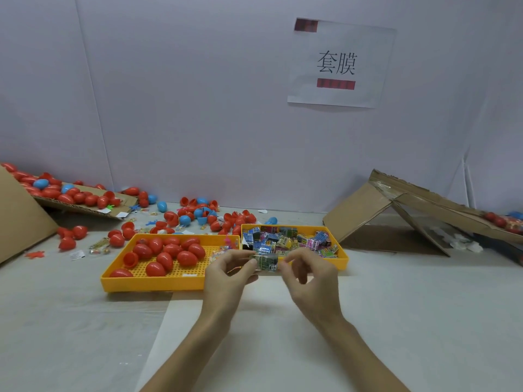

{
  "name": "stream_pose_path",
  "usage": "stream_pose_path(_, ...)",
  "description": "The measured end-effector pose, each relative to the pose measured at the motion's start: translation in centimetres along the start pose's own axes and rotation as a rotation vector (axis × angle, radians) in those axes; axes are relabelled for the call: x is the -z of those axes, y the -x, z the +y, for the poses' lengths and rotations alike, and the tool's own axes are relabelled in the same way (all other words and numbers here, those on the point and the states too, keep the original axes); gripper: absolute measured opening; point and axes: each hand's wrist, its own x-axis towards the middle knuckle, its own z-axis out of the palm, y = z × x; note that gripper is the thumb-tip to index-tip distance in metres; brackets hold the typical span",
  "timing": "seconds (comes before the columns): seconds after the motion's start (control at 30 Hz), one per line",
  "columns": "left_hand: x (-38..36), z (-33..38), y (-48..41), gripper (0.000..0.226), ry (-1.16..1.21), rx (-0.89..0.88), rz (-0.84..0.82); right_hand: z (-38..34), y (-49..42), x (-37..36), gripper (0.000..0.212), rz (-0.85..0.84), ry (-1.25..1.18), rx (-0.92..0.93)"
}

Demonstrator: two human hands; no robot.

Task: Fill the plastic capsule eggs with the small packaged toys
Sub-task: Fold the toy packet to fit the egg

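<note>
Your left hand [226, 274] and right hand [311, 275] pinch one toy packet [267, 261] between them; behind, the left tray [152, 284] holds red eggs [169, 250]; the right tray [341, 264], packaged toys [288, 239].

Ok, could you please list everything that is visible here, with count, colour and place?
Left plastic tray: one, orange-yellow, table centre.
Right plastic tray: one, orange-yellow, beside the left tray.
Plastic capsule eggs: about a dozen, red, in left tray.
Small packaged toys: many, mixed colours, in right tray.
Loose capsule eggs: many, red and some blue, behind the trays.
Cardboard pieces: two, brown, far left and far right.
Paper sign: one, white, on wall.
Held toy packet: one, green-black, between both hands.
Left hand: pinches packet.
Right hand: pinches packet.
</note>
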Motion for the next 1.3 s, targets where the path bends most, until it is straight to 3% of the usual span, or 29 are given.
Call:
stream_pose_path(0.13,0.0,-0.2,0.1,0.012,0.007,0.0,-0.01,-0.2,0.6,-1.3,0.011,-0.088,0.131,0.15)
stream_pose_path(0.7,-0.3,-0.5,0.6,0.013,-0.162,-0.134,-0.022,-0.4,1.1,-1.9,0.012,-0.069,0.18,-0.037)
stream_pose_path(1.1,-0.4,-0.2,0.8,0.014,-0.222,-0.188,-0.022,-0.5,1.0,-1.6,0.013,0.041,0.233,0.02)
stream_pose_path(1.3,-0.5,-0.1,1.0,0.015,-0.209,-0.199,-0.002,-0.5,1.2,-2.1,0.006,-0.004,0.224,0.076)
